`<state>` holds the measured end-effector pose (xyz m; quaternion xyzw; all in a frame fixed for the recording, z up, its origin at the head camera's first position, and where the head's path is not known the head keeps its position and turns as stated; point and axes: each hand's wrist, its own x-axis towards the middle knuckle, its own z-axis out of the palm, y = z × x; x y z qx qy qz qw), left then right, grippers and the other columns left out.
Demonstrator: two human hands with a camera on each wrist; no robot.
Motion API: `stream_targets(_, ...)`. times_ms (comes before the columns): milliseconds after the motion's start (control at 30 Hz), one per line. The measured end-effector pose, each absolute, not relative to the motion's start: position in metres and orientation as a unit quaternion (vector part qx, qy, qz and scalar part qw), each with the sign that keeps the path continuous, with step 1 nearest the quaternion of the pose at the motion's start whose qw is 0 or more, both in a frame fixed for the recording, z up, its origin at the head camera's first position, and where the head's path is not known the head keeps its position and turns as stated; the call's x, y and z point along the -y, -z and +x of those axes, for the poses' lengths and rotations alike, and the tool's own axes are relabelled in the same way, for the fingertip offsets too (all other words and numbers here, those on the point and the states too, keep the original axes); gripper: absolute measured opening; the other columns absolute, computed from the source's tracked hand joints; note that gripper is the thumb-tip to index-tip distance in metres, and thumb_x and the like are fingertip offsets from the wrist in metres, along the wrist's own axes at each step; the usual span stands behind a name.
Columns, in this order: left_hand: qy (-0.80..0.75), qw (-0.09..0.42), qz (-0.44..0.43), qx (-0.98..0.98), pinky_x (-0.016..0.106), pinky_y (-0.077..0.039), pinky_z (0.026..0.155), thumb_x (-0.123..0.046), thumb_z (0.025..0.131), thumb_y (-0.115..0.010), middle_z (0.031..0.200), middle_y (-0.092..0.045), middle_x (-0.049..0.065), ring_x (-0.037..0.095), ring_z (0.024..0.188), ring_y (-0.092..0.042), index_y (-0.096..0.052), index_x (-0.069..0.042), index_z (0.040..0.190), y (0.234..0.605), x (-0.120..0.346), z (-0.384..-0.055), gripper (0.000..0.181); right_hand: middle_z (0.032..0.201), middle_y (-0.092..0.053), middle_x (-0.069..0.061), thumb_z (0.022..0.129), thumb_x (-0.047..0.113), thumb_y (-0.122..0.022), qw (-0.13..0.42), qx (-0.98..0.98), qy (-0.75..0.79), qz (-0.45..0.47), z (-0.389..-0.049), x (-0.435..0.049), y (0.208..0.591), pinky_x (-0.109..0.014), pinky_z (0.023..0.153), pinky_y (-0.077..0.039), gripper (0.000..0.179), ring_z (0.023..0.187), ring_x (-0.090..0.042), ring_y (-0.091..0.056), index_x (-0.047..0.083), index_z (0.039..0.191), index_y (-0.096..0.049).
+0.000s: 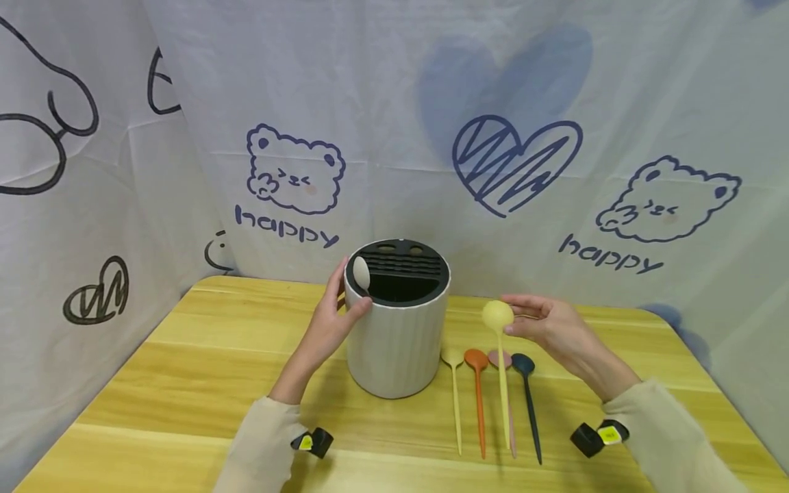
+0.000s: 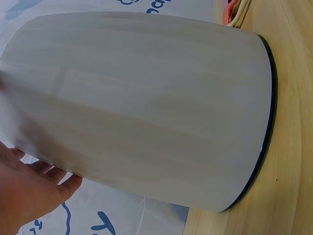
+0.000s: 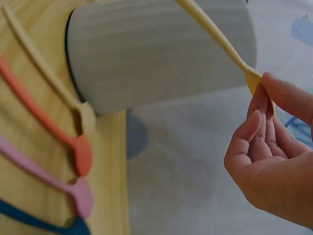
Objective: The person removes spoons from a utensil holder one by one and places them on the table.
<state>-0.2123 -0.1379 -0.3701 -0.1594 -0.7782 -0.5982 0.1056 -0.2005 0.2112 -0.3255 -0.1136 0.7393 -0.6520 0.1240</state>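
Note:
A white ribbed utensil holder (image 1: 397,349) with a black slotted top stands on the table. My left hand (image 1: 327,329) grips its left side near the rim, thumb in front and fingers round the back. A cream spoon (image 1: 361,273) stands in the holder, bowl up, close to my left thumb. To the right, my right hand (image 1: 548,325) pinches a yellow spoon (image 1: 498,316) by its bowl, its handle hanging down over the spoons below. In the right wrist view, thumb and fingertips meet on that bowl (image 3: 253,81).
On the wooden table (image 1: 203,383), right of the holder, lie a pale yellow spoon (image 1: 456,397), an orange spoon (image 1: 478,390), a pink spoon (image 3: 80,196) and a dark blue spoon (image 1: 530,397), side by side. A printed white cloth (image 1: 394,103) hangs behind the table.

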Motion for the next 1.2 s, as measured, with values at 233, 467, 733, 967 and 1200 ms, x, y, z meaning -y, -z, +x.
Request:
stream_targets(233,0.598,0.109,-0.159,0.778,0.054,-0.026,0.110,-0.038,0.091,-0.059,0.158,-0.019,0.012,0.033,0.142,-0.023,-0.015,-0.013,0.156,0.372,0.138,-0.214,0.082,0.121,-0.059,-0.009,0.091,0.001,-0.063,0.146,-0.747,0.641,-0.101,-0.206,-0.229,0.347,-0.029,0.092,-0.049,0.062,0.101,-0.012,-0.061,-0.015,0.142,-0.032)
stream_targets(467,0.596,0.111,-0.161,0.779,0.053,-0.027,0.110,-0.037,0.091,-0.059,0.158,-0.020,0.012,0.033,0.142,-0.024,-0.015,-0.013,0.156,0.373,0.139,-0.214,0.082,0.140,-0.043,-0.027,0.091,0.005,-0.064,0.151,-0.763,0.623,-0.089,-0.210,-0.239,0.361,-0.028,0.093,-0.048,0.063,0.107,-0.010,-0.058,-0.013,0.143,-0.033)
stream_targets(733,0.593,0.109,-0.160,0.781,0.053,-0.026,0.111,-0.043,0.090,-0.061,0.158,-0.020,0.012,0.033,0.142,-0.024,-0.015,-0.014,0.156,0.373,0.139,-0.214,0.085,0.142,-0.041,-0.029,0.089,0.001,-0.065,0.165,-0.760,0.625,-0.071,-0.215,-0.256,0.377,-0.027,0.091,-0.049,0.063,0.104,-0.007,-0.059,-0.014,0.142,-0.034)
stream_targets(967,0.592,0.112,-0.163,0.781,0.054,-0.027,0.110,-0.047,0.090,-0.061,0.158,-0.019,0.011,0.033,0.142,-0.024,-0.015,-0.016,0.156,0.373,0.139,-0.215,0.086,0.144,-0.035,-0.032,0.091,0.001,-0.063,0.162,-0.770,0.614,-0.066,-0.220,-0.278,0.391,-0.025,0.090,-0.049,0.063,0.103,-0.003,-0.057,-0.017,0.141,-0.030)
stream_targets(1200,0.594,0.111,-0.162,0.781,0.054,-0.027,0.110,-0.041,0.091,-0.061,0.159,-0.019,0.012,0.034,0.142,-0.023,-0.015,-0.014,0.156,0.374,0.140,-0.214,0.084,0.144,-0.030,-0.037,0.089,0.002,-0.065,0.168,-0.791,0.586,-0.046,-0.223,-0.293,0.401,-0.030,0.094,-0.048,0.064,0.114,-0.016,-0.053,-0.017,0.140,-0.031)
